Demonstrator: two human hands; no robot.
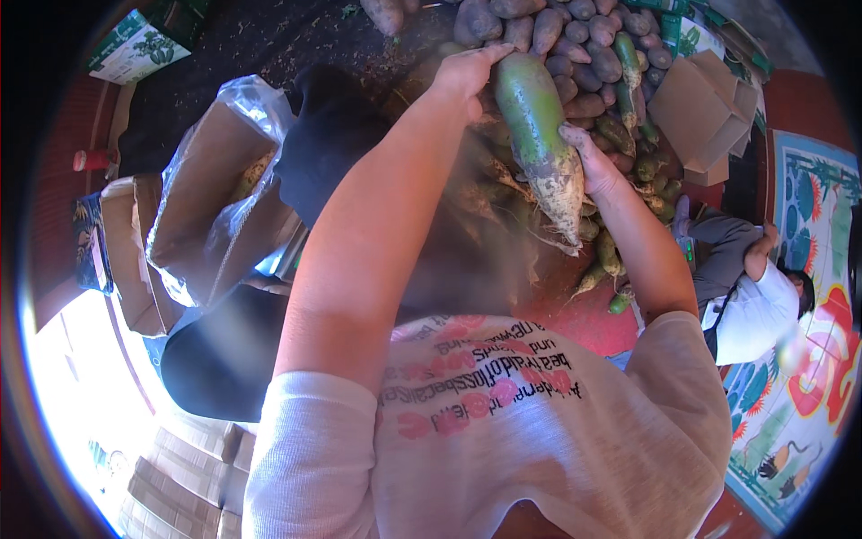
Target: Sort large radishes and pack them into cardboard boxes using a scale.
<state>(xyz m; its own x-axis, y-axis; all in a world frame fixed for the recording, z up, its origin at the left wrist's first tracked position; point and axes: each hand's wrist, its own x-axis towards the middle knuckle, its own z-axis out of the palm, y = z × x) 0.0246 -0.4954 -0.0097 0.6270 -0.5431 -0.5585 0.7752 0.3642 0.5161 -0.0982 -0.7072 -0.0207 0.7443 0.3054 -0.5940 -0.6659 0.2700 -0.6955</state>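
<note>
- Head view: a long green-and-white radish point(541, 144) is held up between both hands over a heap of root vegetables point(575, 40) on the floor.
- Its long axis runs from the green end at upper left down to the white, rooty tip at lower right.
- The left hand point(464, 76) wraps the green end, fingers curled on it.
- The right hand point(588, 162) presses the white flank, fingers closed against it.
- Both hands touch it; the right sits nearer the tip.
- A bag-lined carton point(211, 193) stands well left.
</note>
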